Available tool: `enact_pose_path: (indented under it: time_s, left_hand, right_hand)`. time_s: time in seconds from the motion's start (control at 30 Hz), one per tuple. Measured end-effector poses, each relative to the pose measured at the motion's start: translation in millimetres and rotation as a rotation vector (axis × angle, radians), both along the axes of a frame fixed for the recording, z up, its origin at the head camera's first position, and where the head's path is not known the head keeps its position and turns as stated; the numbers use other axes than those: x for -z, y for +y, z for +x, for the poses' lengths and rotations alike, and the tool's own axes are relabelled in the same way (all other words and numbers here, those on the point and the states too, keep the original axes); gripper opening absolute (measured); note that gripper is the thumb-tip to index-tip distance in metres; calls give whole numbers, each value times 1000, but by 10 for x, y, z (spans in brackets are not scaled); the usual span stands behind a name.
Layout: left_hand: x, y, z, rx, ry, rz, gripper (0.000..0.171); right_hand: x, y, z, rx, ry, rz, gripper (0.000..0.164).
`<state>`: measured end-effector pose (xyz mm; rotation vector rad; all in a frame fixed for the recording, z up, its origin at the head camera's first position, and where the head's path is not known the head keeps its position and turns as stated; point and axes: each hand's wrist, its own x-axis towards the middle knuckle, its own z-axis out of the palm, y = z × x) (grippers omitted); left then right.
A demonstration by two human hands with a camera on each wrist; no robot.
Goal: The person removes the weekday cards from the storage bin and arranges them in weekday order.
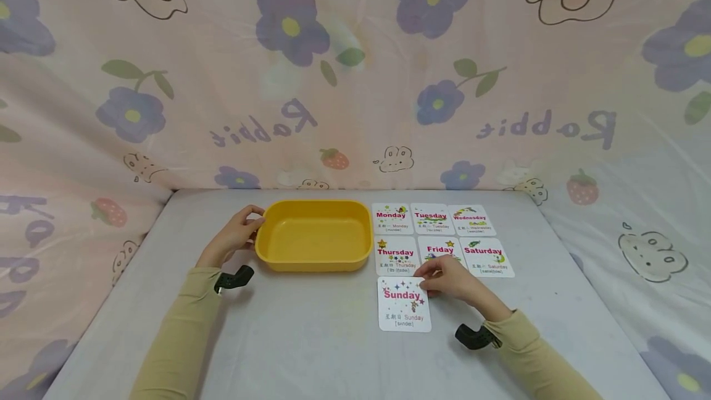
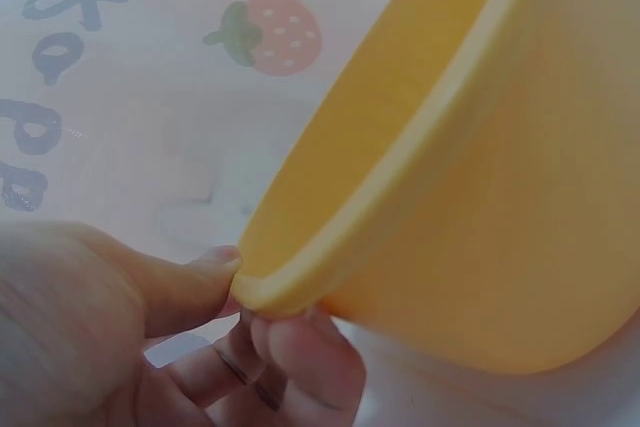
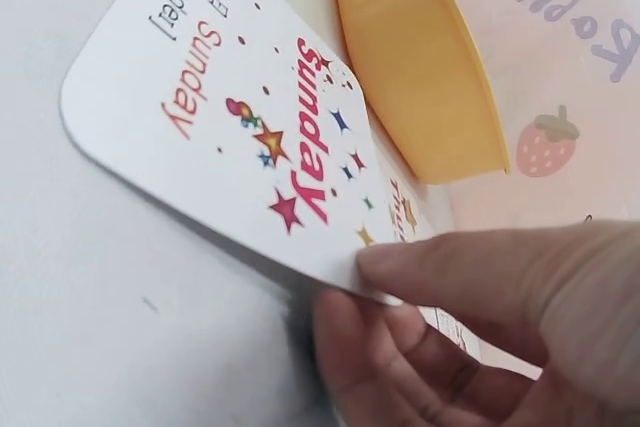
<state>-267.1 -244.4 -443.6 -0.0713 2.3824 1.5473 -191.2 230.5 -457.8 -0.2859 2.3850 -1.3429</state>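
Observation:
My left hand (image 1: 236, 236) pinches the left rim of a yellow plastic tray (image 1: 313, 266), thumb on top and fingers beneath, as the left wrist view shows. Inside the tray nothing lies. Between thumb and fingers, my right hand (image 1: 452, 279) pinches the upper right corner of the Sunday card (image 1: 404, 320). That card (image 3: 230, 137) looks slightly lifted at this edge in the right wrist view. Just above it lie the Thursday card (image 1: 397, 256) and the Friday card (image 1: 439, 244), the latter partly hidden by my right hand.
The Monday card (image 1: 392, 219), Tuesday card (image 1: 431, 220) and Wednesday card (image 1: 471, 221) form the back row, right of the tray. The Saturday card (image 1: 488, 258) ends the second row. A patterned curtain (image 1: 366, 110) hangs behind the white table (image 1: 300, 338).

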Motion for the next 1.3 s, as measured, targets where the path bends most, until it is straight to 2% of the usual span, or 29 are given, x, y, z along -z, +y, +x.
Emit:
enact_pose_path:
  time_s: [0.2, 0.47, 0.63, 0.93, 1.3]
  left_hand:
    - [5, -4, -1, 4, -1, 8, 37]
    - [1, 3, 0, -5, -16, 10, 37]
    - [-3, 5, 7, -5, -16, 7, 37]
    - [-1, 2, 1, -13, -19, 0, 36]
    - [5, -1, -4, -1, -9, 0, 37]
  right_hand:
    - [39, -14, 0, -8, 59, 41, 16]
    - [25, -30, -23, 0, 172, 158, 14]
    - [25, -30, -35, 5, 200, 182, 13]
    - [46, -28, -47, 59, 195, 210, 13]
    - [33, -45, -35, 65, 203, 197, 14]
